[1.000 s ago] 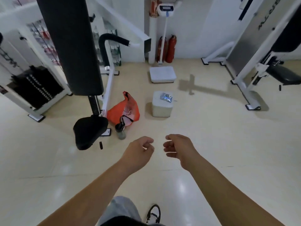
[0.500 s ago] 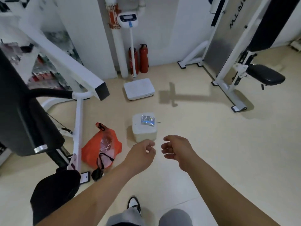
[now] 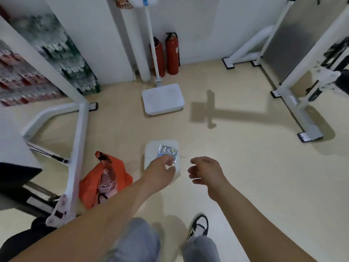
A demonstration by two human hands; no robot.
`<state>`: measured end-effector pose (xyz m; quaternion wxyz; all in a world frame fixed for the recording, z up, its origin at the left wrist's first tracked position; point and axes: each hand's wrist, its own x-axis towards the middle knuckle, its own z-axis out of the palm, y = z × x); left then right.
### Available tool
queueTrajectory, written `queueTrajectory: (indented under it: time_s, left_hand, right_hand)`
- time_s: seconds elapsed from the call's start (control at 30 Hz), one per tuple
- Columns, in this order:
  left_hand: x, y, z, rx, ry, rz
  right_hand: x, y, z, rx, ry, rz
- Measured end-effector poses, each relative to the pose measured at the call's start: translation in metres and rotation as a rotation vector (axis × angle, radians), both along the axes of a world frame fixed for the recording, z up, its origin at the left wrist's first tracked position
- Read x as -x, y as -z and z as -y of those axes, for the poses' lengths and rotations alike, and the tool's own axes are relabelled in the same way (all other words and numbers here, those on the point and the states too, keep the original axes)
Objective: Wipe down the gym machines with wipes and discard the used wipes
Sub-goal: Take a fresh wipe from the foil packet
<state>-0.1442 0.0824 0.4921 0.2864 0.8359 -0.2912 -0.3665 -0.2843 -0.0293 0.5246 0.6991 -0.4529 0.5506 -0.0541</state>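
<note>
Head view, looking down at a beige floor [image 3: 245,167].

- Landmark: a white square block [image 3: 151,157] standing on the floor, centre of view.
- Task item: a crinkled silver foil wipe packet [image 3: 168,150] lies flat on top of the block, toward its right side.
- Left hand [image 3: 160,173]: over the near edge of the block, fingers curled inward with thumb and fingertips at the near corner of the packet. They overlap the foil, but I cannot tell whether they pinch it or only hover at it.
- Right hand [image 3: 205,173]: just right of the block, clear of it, palm turned left, fingers loosely curled and holding nothing.
- Left of the block: a crumpled orange plastic bag [image 3: 117,167] on the floor, mouth open, pale items inside (too blurred to identify).
- Further left of the block: the white tubular frame of a gym machine [image 3: 79,140]; the bag sits just beside its floor bar.
- Beyond the block: the white flat platform of a standing scale [image 3: 163,99], with two red fire extinguishers [image 3: 172,53] behind it against the wall.
- Far right of the block: a second white machine frame [image 3: 294,95].
- Near side of the block: grey trouser legs [image 3: 139,241] and one black-and-white shoe [image 3: 199,225].
</note>
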Motion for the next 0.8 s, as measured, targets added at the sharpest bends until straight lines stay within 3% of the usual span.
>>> queueTrajectory:
  time_s: [0.17,0.33,0.57,0.67,0.8]
  left_hand:
    - [-0.051,0.098,0.051,-0.028,-0.036,-0.045]
    - [-0.107,0.251,0.069,-0.169,0.03,-0.016]
    - [-0.174,0.433,0.108,-0.162,0.182,0.236]
    - [-0.186,0.474,0.123,-0.186,0.296,0.277]
    - [-0.19,0.494,0.129,-0.266,0.361,0.437]
  right_hand:
    - [-0.046,0.105,0.057,0.009,-0.063,-0.039]
    - [-0.094,0.272,0.081,-0.003,-0.171,-0.146]
    - [-0.161,0.477,0.112,-0.013,-0.18,-0.149]
    - [-0.176,0.528,0.125,0.076,-0.157,-0.175]
    - [-0.186,0.536,0.134,0.103,-0.147,-0.161]
